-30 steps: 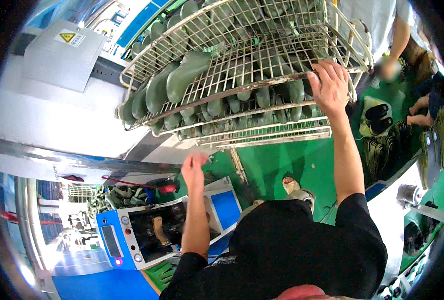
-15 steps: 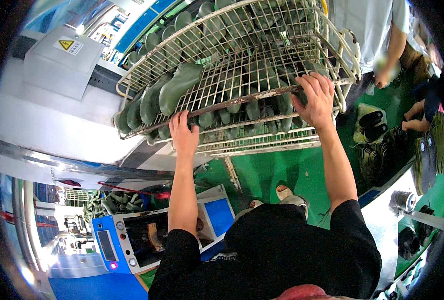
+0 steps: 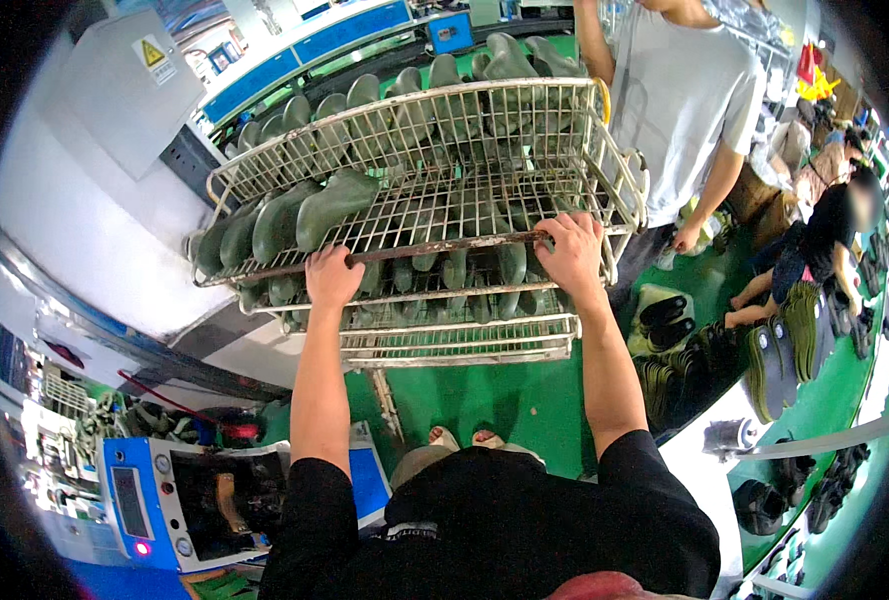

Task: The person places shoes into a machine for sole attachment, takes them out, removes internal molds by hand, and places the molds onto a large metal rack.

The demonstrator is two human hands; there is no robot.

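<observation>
A tiered wire rack point(image 3: 465, 243) with off-white bars and a rusty front rail stands before me. My left hand point(image 3: 333, 277) is closed round the left part of that rail, fingers over the top. Farther right, my right hand point(image 3: 573, 250) grips the same rail, its thumb hooked toward it. Dark green shoe lasts point(image 3: 333, 208) lie at the left of the top shelf, close to my left hand. More lasts point(image 3: 457, 108) stand in a row along the back, and others show through the wires on the tier below.
A person in a grey shirt point(image 3: 680, 110) stands beyond the rack's right end. A blue-framed machine point(image 3: 150, 500) is at lower left, below a white wall point(image 3: 95, 220). Insoles and shoes point(image 3: 765, 365) line the right side. A seated person point(image 3: 835, 225) is farther off. The floor is green.
The view has tipped upward and turned right, bringing the person in grey and the far side more into sight. Both hands stay on the rack's front rail.
</observation>
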